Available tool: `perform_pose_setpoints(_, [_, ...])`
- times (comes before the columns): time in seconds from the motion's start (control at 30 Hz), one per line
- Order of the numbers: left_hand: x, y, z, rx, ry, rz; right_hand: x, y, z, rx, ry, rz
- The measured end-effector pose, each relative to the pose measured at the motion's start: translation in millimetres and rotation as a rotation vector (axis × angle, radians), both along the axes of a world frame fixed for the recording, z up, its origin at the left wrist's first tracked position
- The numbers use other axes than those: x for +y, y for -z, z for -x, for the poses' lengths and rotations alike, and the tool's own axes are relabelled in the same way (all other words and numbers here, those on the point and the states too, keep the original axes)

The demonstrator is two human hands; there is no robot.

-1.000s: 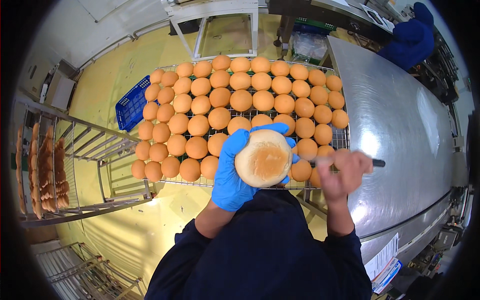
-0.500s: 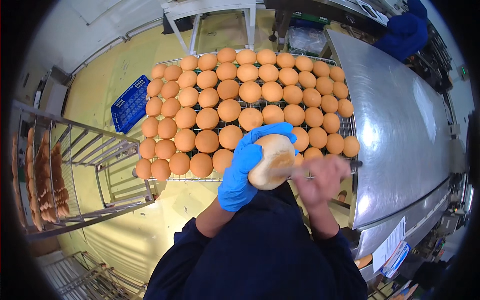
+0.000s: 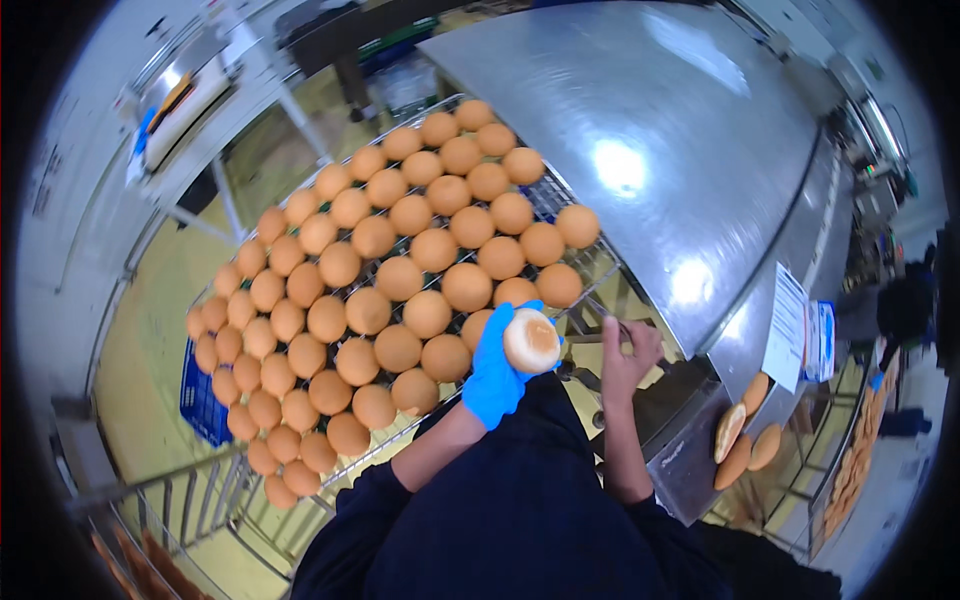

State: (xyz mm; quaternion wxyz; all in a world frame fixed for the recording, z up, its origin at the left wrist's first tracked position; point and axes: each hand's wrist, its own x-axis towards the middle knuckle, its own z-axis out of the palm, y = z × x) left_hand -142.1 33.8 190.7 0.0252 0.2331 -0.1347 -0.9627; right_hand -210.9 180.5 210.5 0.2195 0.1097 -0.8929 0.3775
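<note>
My left hand [image 3: 498, 375], in a blue glove, is closed around a round bun [image 3: 530, 342]. The pale underside of that bun, with a browned patch in the middle, faces up. Just to the right, my bare right hand [image 3: 630, 362] is closed on what looks like a thin knife; its dark handle end [image 3: 663, 367] sticks out beside the palm and its blade is hard to make out. The two hands are apart. Beyond them, a wire rack [image 3: 607, 270] bears rows of golden-brown buns [image 3: 399, 277].
A steel table [image 3: 560, 90] stands to the right of the rack. Several split or oval buns [image 3: 735, 458] lie at its near end, near a paper sheet [image 3: 787, 325] and a blue-and-white box [image 3: 820, 340]. A blue crate [image 3: 203, 405] sits on the floor at left.
My view has swung to the right, bringing the loose buns on the steel into sight. My right hand has drawn back from the held bun, which is now tilted more upright.
</note>
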Motion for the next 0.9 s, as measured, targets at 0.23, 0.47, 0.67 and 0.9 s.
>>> perform_pose_setpoints(0.23, [52,12,142,0.003,0.346,0.082,113,15,-17,-0.147,0.519,0.016])
perform_pose_setpoints(0.47, [25,62,239,-0.186,0.428,2.36,134,21,4,-0.112,0.551,-0.01])
perform_pose_setpoints(0.67, [-1,85,246,-0.116,0.519,2.231,109,11,45,-0.119,0.398,0.02])
perform_pose_setpoints(0.9, [-11,-49,156,0.358,0.192,0.066,50,-18,71,0.021,0.137,0.107])
